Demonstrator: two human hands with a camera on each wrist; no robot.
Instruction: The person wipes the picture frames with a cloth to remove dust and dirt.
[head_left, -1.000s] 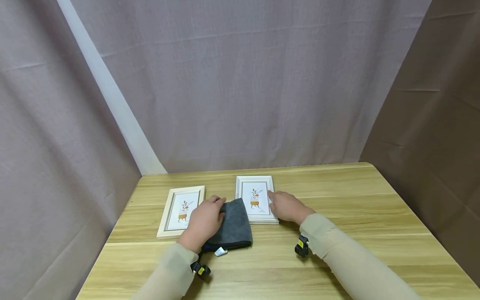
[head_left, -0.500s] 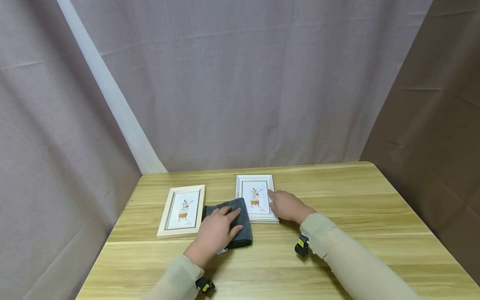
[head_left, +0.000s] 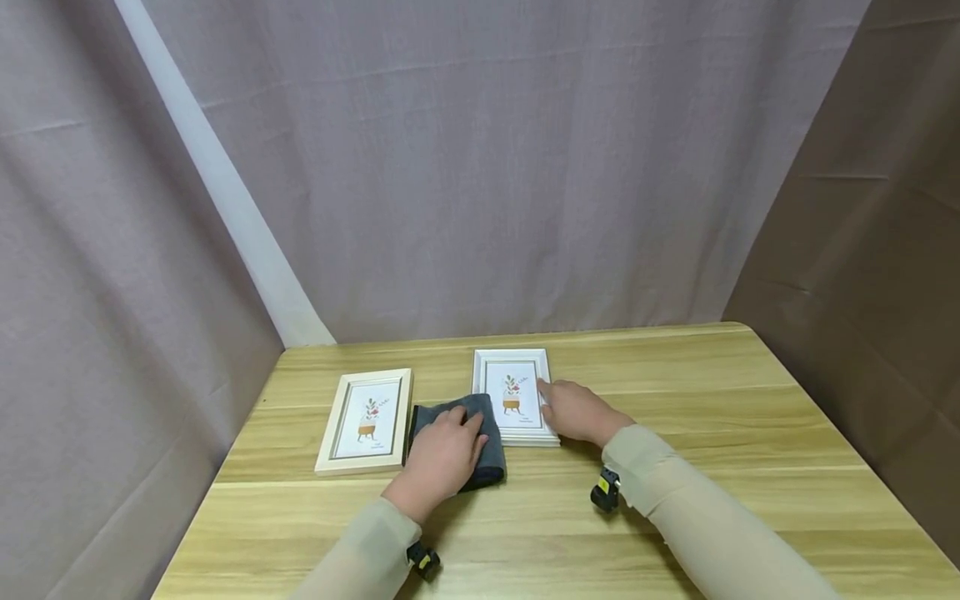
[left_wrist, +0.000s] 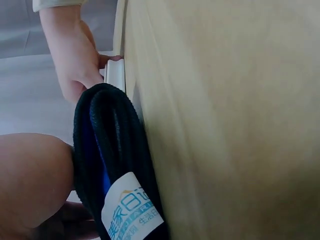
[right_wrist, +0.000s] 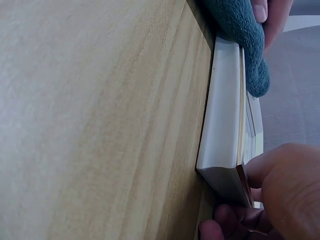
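In the head view, my left hand (head_left: pixel 441 457) lies over a folded dark grey cloth (head_left: pixel 491 446), fingers drawn in on it. The cloth overlaps the lower left corner of a white picture frame (head_left: pixel 513 439). Its layers and a printed white label (left_wrist: pixel 131 207) show in the left wrist view. My right hand (head_left: pixel 581 412) holds the white frame by its right edge. The right wrist view shows its thumb (right_wrist: pixel 260 167) on the frame's face and its fingers curled beside the lower edge. A cream picture frame (head_left: pixel 326 446) lies face up left of the cloth.
The frames and cloth lie on a wood-grain table (head_left: pixel 675 375). Grey-pink curtains (head_left: pixel 480 183) hang behind and at the sides, with a white strip (head_left: pixel 225 187) at left. A small black camera (head_left: pixel 605 490) sits at the right wrist.
My left hand has shifted right from the cloth's left side onto its middle, and its spread fingers have drawn together, bunching the cloth slightly. The right hand and both frames have stayed in place.
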